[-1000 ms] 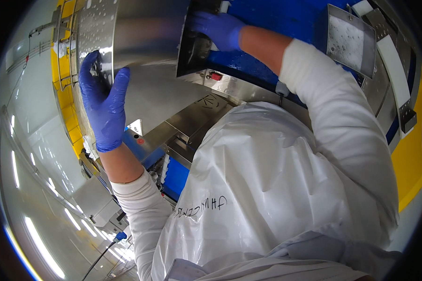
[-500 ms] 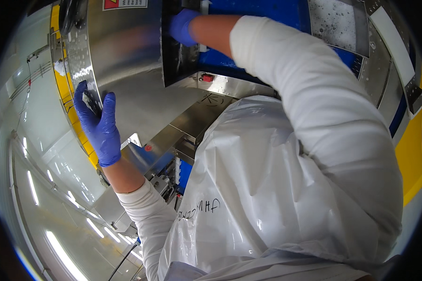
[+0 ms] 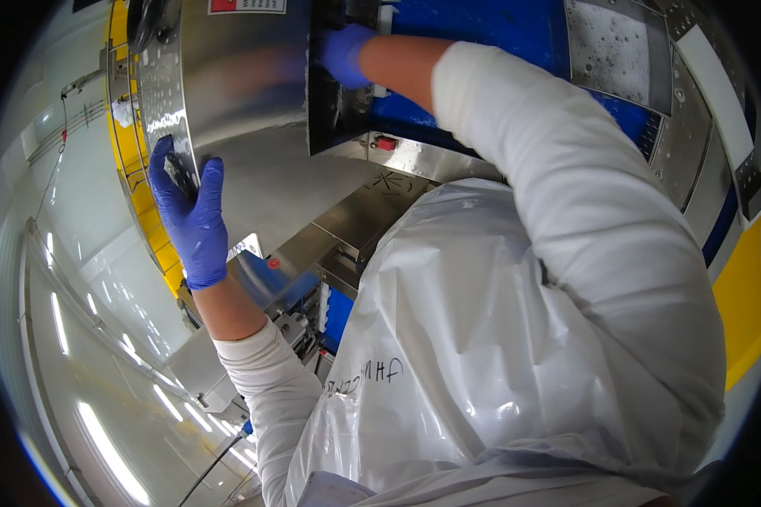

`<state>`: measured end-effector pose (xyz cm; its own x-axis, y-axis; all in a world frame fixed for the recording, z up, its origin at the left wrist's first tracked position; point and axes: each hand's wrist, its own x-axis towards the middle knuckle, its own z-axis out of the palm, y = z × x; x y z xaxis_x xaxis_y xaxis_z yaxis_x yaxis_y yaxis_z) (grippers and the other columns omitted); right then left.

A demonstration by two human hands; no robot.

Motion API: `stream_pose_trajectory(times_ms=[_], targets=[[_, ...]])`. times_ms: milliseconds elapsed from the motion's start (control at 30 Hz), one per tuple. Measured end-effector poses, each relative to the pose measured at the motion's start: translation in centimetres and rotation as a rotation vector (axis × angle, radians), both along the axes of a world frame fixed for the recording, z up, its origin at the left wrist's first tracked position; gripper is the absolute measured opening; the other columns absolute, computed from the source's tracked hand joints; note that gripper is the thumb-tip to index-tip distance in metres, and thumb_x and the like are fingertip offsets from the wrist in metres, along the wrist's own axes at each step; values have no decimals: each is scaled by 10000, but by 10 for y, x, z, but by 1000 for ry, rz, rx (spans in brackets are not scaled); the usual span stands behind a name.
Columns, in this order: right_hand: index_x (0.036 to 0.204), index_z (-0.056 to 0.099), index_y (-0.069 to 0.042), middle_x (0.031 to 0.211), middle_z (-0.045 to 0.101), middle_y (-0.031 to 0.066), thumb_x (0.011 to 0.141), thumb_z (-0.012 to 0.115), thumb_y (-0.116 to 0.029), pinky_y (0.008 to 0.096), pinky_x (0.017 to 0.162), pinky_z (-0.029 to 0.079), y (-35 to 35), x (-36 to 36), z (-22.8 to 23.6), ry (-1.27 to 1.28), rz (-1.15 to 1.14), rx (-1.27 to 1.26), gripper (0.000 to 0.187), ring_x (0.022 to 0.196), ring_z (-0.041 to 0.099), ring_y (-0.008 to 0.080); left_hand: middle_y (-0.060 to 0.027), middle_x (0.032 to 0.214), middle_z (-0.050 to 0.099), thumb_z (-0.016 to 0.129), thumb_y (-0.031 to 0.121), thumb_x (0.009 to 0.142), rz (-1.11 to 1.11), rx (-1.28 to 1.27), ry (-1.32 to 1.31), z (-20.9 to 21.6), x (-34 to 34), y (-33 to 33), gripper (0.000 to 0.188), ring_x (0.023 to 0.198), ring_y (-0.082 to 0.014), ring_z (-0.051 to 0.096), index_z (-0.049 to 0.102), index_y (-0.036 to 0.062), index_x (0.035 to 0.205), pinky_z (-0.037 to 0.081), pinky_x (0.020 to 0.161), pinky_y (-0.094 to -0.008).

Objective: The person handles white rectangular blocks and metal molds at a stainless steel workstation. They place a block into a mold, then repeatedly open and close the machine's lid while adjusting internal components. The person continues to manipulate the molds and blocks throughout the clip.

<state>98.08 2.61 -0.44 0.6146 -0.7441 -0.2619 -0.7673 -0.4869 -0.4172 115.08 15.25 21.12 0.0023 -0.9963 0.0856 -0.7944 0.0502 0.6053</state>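
My left hand, in a blue glove, is at the lower edge of a wet stainless steel machine housing. Its thumb and fingers stand apart on either side of a dark gap at the housing's corner, touching the metal. My right hand, also blue-gloved, reaches past the dark side opening of that housing, above a blue conveyor belt. Its fingers are hidden in the shadow there, so what they touch does not show.
Right of the belt lies a steel tray of foamy liquid, beside a white strip. A red switch sits on the steel frame below the opening. Yellow railing stands at left. My white apron is close to the machine.
The view has shifted slightly, so the machine and both hands appear a little farther right. Both hands keep about the same places on the machine.
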Motion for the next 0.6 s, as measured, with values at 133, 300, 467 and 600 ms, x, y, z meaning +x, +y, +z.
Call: stream_pose_trajectory(times_ms=[133, 300, 467, 600], targets=[[1396, 588, -162, 1435, 575, 76, 825, 723, -101, 496, 1034, 467, 18, -23, -41, -271, 24, -320, 590, 1416, 452, 220, -117, 1484, 456, 686, 43, 942, 12, -34, -36, -3, 0, 5, 580, 1390, -223, 404, 442, 29, 1468, 289, 1177, -369], [1530, 438, -226, 1554, 448, 7, 874, 676, -171, 493, 994, 514, -11, -1, -16, 137, 64, -138, 700, 1438, 412, 232, -109, 1468, 445, 727, -4, 903, -16, -19, 19, -1, -2, -1, 667, 1337, -216, 428, 406, 49, 1485, 358, 1127, -339], [1493, 481, -152, 1555, 433, 83, 763, 792, -116, 437, 1022, 466, 32, -32, -42, -228, 22, -381, 794, 1440, 407, 237, -131, 1475, 445, 734, -9, 897, -5, -31, 89, -5, 4, 2, 684, 1347, -224, 433, 392, 22, 1489, 354, 1134, -343], [1505, 458, -126, 1563, 412, 110, 766, 784, -83, 408, 1046, 466, 24, -21, -42, -194, -32, -380, 809, 1471, 362, 257, -136, 1470, 453, 737, -15, 893, 9, -30, 70, -5, 3, 2, 693, 1347, -224, 439, 387, 15, 1490, 351, 1139, -346]])
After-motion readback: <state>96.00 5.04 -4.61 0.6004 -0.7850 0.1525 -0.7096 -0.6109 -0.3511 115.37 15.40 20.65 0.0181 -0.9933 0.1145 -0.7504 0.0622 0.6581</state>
